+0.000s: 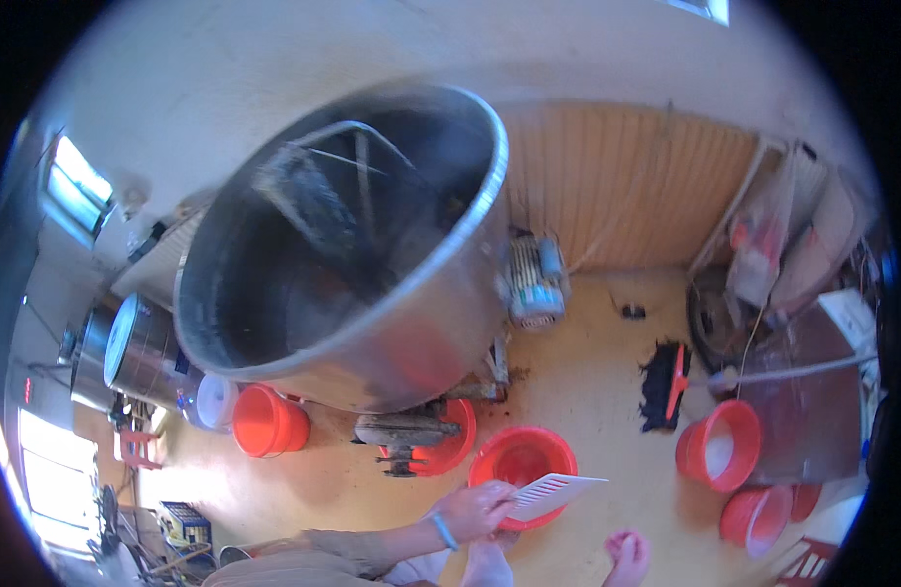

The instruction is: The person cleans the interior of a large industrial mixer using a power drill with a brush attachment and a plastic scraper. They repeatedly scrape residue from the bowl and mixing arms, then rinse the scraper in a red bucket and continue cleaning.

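My left hand (479, 508), with a light blue band at the wrist, grips a white slotted plate-like tool (557, 496). The tool lies flat over a red plastic bucket (524, 447) standing on the floor, hiding part of its opening. Lower right of the bucket is my right hand (628, 559), fingers curled in, with nothing visible in it. In front of me a large stainless steel vat (421, 330) leans with its mouth towards me. Inside it a metal stirring frame (362, 161) shows, and the dark bottom is hard to make out. Below the vat's outlet valve (406, 433) sits a red basin (461, 429).
An electric motor (536, 286) juts from the vat's right side. A floor squeegee (676, 385) lies over a dark patch on the right. Red buckets stand at right (744, 440) and left (289, 425), the left one beside a white bucket (217, 400). Steel tanks (145, 352) line the left.
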The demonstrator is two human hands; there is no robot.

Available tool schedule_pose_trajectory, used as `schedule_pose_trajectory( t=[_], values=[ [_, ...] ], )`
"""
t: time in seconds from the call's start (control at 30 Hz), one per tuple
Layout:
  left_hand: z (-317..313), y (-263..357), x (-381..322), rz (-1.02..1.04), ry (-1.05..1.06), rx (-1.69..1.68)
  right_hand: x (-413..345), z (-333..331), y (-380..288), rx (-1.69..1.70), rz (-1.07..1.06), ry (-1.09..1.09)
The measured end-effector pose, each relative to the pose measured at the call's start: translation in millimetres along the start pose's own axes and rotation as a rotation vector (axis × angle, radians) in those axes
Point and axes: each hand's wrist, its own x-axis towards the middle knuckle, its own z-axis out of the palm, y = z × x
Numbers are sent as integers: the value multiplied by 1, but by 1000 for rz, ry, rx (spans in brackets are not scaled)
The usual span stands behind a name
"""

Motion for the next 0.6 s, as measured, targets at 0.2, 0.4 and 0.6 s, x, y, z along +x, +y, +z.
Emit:
schedule_pose_trajectory(
  t=[0.2,0.4,0.6],
  values=[
    [-241,159,-53,160,453,324,19,111,-183,-8,-440,-303],
    [-411,173,-19,3,382,592,34,254,-293,-20,-612,-474],
    [-417,46,101,-225,62,646,84,395,-341,-377,-937,-374]
  ],
)
